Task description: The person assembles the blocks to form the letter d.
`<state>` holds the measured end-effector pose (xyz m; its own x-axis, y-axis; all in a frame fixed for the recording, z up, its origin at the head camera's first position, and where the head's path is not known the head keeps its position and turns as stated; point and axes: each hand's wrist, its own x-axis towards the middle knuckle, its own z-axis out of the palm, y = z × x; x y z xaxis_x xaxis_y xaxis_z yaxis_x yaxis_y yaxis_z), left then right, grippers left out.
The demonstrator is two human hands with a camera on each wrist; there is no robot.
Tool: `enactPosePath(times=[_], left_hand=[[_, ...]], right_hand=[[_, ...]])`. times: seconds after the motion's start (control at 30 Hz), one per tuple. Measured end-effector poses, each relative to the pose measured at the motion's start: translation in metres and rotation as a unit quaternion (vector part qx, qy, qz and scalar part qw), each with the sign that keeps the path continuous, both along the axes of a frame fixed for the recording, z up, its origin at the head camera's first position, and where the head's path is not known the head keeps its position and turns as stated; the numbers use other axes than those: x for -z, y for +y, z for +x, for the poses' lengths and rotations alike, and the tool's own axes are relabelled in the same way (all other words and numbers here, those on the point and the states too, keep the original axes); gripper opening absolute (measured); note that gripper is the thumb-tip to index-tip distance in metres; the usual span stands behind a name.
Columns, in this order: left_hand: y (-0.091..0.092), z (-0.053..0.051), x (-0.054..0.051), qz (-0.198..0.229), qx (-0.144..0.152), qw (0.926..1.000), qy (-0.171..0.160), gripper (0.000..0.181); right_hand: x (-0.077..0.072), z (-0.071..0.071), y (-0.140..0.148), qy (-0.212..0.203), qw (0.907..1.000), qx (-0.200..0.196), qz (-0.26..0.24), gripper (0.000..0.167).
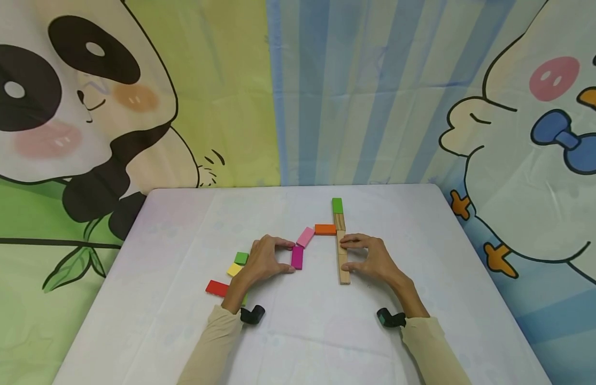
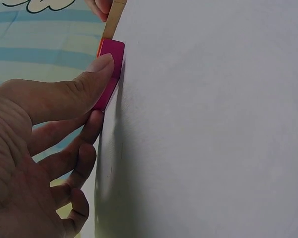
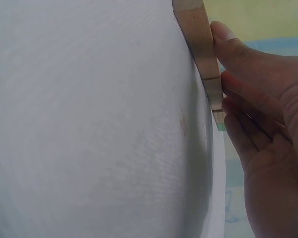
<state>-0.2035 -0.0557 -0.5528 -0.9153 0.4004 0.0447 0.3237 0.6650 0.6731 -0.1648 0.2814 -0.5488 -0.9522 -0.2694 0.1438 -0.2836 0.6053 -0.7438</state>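
Observation:
At the table's middle, my left hand (image 1: 265, 259) has its thumb and index fingertip at the two ends of a magenta block (image 1: 296, 258), pinching it lengthwise. The left wrist view shows the thumb over part of this magenta block (image 2: 114, 49). My right hand (image 1: 372, 256) lies along the right side of a straight row of plain wooden blocks (image 1: 343, 277). Thumb and fingertips touch that side in the right wrist view, by a wooden block (image 3: 197, 39). A pink block (image 1: 306, 237) and an orange block (image 1: 325, 230) link the magenta block to the row.
A green block (image 1: 337, 205) tops the far end of the wooden row. Left of my left hand lie a green block (image 1: 241, 258), a yellow block (image 1: 234, 269) and a red block (image 1: 217, 288). A white cloth covers the table (image 1: 172, 240); a printed cloth (image 1: 365, 96) hangs behind.

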Motion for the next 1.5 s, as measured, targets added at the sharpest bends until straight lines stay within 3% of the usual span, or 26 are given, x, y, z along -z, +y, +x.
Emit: enactPosePath(times=[0.5, 1.5], left_hand=[[0.0018, -0.0006, -0.0023, -0.015, 0.001, 0.9999, 0.005, 0.057], [0.0027, -0.0003, 0.0031, -0.038, 0.01, 0.9989, 0.027, 0.062]], right_hand=[[-0.0004, 0.0012, 0.0, 0.0, 1.0, 0.0, -0.007, 0.061], [-0.0004, 0.0011, -0.0004, 0.002, 1.0, 0.0, -0.009, 0.061]])
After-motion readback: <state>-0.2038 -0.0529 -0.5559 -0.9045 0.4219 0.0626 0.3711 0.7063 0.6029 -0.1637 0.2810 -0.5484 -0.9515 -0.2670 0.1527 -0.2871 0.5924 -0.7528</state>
